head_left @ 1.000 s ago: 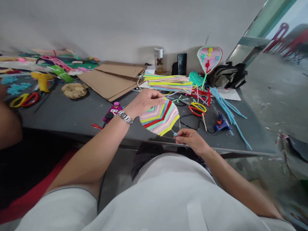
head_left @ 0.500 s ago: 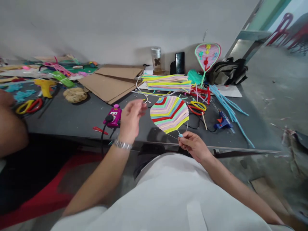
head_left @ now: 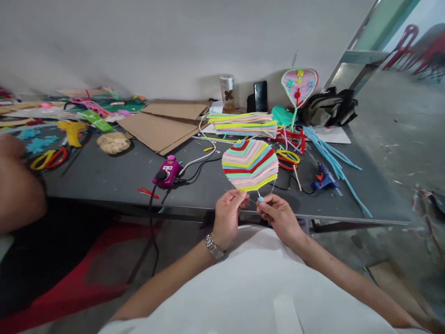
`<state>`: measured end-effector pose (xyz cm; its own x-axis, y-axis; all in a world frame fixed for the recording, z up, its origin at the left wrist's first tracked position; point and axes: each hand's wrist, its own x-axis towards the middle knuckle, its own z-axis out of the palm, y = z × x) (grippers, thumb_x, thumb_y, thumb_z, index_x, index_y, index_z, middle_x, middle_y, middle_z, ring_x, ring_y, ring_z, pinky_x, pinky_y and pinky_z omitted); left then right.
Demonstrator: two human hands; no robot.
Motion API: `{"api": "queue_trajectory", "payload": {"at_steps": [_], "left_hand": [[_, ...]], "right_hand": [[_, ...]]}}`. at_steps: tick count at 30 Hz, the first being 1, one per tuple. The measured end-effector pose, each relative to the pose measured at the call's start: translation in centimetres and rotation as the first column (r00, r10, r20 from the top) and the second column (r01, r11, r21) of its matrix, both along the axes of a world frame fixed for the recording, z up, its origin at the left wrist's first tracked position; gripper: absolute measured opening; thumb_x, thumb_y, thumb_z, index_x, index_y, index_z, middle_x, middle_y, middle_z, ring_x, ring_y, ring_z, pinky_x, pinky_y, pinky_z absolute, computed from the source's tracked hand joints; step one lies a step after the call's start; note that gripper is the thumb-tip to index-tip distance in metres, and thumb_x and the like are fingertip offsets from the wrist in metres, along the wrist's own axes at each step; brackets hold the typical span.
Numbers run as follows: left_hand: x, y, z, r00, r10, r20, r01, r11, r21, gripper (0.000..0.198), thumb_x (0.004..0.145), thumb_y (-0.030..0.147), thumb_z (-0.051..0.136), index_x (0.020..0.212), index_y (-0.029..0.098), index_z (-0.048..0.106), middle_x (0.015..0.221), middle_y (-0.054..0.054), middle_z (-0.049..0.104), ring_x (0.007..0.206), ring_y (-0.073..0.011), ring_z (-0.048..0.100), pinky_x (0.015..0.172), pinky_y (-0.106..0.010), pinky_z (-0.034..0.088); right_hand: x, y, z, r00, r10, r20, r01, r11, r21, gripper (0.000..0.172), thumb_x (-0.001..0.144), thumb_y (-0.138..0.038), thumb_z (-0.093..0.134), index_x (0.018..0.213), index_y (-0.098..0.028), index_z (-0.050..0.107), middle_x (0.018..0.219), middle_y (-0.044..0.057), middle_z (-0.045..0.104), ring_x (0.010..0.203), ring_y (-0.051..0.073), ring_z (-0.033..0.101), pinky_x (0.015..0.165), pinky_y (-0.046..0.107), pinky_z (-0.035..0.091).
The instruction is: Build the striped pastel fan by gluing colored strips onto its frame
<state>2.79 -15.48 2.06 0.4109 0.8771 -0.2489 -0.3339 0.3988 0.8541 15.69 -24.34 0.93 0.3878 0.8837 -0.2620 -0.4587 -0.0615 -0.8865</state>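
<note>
Holding up a striped pipe-cleaner fan (head_left: 250,165) with both hands here, just over the near edge of a dark gray table (head_left: 104,181). The left hand (head_left: 227,218), with a silver watch (head_left: 214,247) on the wrist, has its fingertips (head_left: 242,196) pinched closed on the thin wire (head_left: 251,198) under the fan. The right hand (head_left: 280,215) is pinching that same wire right at a small blue bead (head_left: 260,199), so neither hand is on the striped part itself. Just behind the fan sit yellow-and-red scissors (head_left: 288,157) and a stack of pastel pipe cleaners (head_left: 243,125), with a blue glue gun (head_left: 324,178) off to the right and a magenta power socket (head_left: 167,174) to the left. Further back, a pink heart-shaped fan (head_left: 299,87) stands by the wall near a phone (head_left: 260,96) and a jar (head_left: 227,93). A co-worker's arm (head_left: 17,185) pokes in at the left edge.
</note>
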Motion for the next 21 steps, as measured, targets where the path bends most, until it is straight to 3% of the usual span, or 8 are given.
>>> {"api": "queue_trajectory", "payload": {"at_steps": [5,9,16,21], "left_hand": [[-0.1,-0.5,-0.8,0.998,0.055,-0.008,-0.055,0.998,-0.013,0.036,0.067,0.04,0.093,0.079,0.018,0.067,0.075,0.001,0.071,0.071,-0.0125,0.064,0.068,-0.026,0.048],[-0.1,-0.5,-0.7,0.997,0.072,0.008,-0.072,0.996,-0.044,0.036,0.065,0.037,0.094,0.078,0.018,0.066,0.071,0.003,0.068,0.07,-0.011,0.062,0.065,-0.023,0.046],[-0.1,-0.8,0.4,0.995,-0.01,0.098,0.028,0.981,-0.191,0.045,0.061,0.043,0.096,0.078,0.017,0.064,0.074,0.003,0.066,0.064,-0.0071,0.059,0.062,-0.021,0.048],[-0.2,-1.1,0.3,0.992,-0.036,0.122,0.062,0.974,-0.219,0.046,0.059,0.037,0.098,0.08,0.017,0.062,0.074,0.004,0.066,0.064,-0.0069,0.06,0.064,-0.02,0.05]], "right_hand": [[-0.4,-0.3,-1.0,1.0,-0.013,0.027,0.013,1.0,-0.013,0.046,0.064,-0.052,0.097,0.076,-0.022,0.065,0.063,-0.002,0.071,0.055,0.01,0.052,0.055,0.024,0.037],[-0.7,-0.2,-1.4,0.999,0.004,0.034,-0.003,1.0,-0.011,0.047,0.063,-0.053,0.098,0.074,-0.022,0.065,0.061,-0.002,0.071,0.054,0.011,0.055,0.055,0.025,0.039],[-1.0,0.0,-1.2,1.0,-0.01,0.014,0.01,1.0,-0.013,0.051,0.06,-0.058,0.098,0.073,-0.022,0.065,0.06,-0.002,0.07,0.052,0.009,0.055,0.054,0.023,0.039],[-1.0,0.0,-1.1,1.0,-0.017,0.006,0.017,1.0,-0.008,0.052,0.059,-0.058,0.098,0.074,-0.022,0.064,0.058,-0.003,0.068,0.053,0.009,0.055,0.053,0.023,0.039]]}}
